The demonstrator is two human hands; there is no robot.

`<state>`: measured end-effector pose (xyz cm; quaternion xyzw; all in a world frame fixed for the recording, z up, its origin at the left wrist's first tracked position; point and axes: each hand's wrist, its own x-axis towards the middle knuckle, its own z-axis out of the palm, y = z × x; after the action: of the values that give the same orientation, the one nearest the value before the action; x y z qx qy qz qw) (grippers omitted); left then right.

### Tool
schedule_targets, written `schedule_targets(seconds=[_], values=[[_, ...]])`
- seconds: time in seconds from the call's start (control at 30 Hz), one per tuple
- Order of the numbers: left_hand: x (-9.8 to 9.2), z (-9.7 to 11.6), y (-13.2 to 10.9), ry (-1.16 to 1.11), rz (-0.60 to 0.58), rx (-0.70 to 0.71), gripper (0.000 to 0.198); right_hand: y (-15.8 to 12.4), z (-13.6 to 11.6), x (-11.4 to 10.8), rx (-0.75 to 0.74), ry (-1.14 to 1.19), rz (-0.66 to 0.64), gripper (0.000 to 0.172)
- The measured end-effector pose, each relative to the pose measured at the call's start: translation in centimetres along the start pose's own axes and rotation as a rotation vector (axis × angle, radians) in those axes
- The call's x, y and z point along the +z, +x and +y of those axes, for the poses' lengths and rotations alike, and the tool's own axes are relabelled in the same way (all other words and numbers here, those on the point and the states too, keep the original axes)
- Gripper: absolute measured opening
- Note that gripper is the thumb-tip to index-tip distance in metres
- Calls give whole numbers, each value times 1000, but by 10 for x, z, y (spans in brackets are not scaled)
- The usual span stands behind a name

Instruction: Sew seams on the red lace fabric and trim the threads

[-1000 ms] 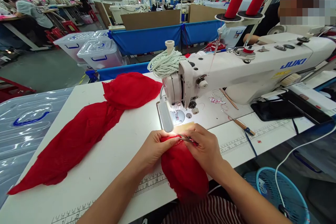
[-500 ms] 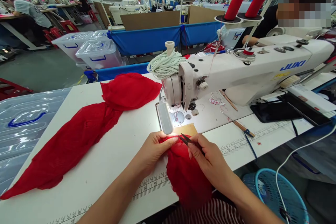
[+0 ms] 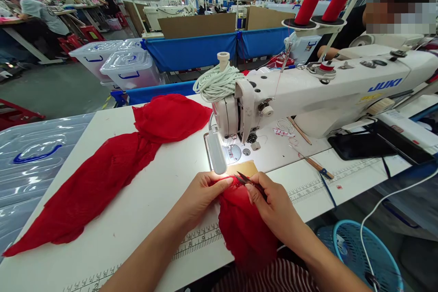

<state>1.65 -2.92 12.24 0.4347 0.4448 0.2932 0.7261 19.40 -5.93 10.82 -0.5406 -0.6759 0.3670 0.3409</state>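
Just in front of the sewing machine (image 3: 318, 96), my left hand (image 3: 207, 194) pinches the top edge of a piece of red fabric (image 3: 248, 232). The fabric hangs over the table's front edge toward my lap. My right hand (image 3: 270, 203) grips dark thread snips (image 3: 247, 179), their pointed blades at the fabric's edge beside my left fingertips. The blades look slightly apart. Some fingers of both hands are hidden behind the fabric or the palm. A tan piece (image 3: 244, 168) lies flat behind the snips.
More red fabric (image 3: 102, 182) stretches across the table on the left. A wooden-handled tool (image 3: 318, 167) and a black phone-like slab (image 3: 361, 146) lie on the right. A blue basket (image 3: 372, 242) stands below. Clear plastic bins (image 3: 128, 66) sit behind; a co-worker's arm (image 3: 328, 51) shows at the back right.
The snips' blades have shifted a little and look slightly more apart. Both hands keep nearly the same place, and the whole view has moved slightly.
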Motion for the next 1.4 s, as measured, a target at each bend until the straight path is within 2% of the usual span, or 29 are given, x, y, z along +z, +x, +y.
schedule_targets(seconds=[0.2, 0.37, 0.53, 0.9, 1.4], values=[[-1, -2, -1, -11, -1, 19, 32, 0, -1, -2, -5, -17, -46, 18], [-1, -2, -2, -8, -13, 21, 31, 1, -1, -2, 23, 45, -21, 19], [-2, -1, -1, 24, -12, 34, 33, 2, -2, -3, 67, 62, -93, 21], [-1, -1, 0, 59, -9, 33, 41, 1, 1, -3, 85, 114, -116, 22], [0, 0, 0, 105, -8, 41, 41, 1, 3, -3, 122, 185, -147, 24]])
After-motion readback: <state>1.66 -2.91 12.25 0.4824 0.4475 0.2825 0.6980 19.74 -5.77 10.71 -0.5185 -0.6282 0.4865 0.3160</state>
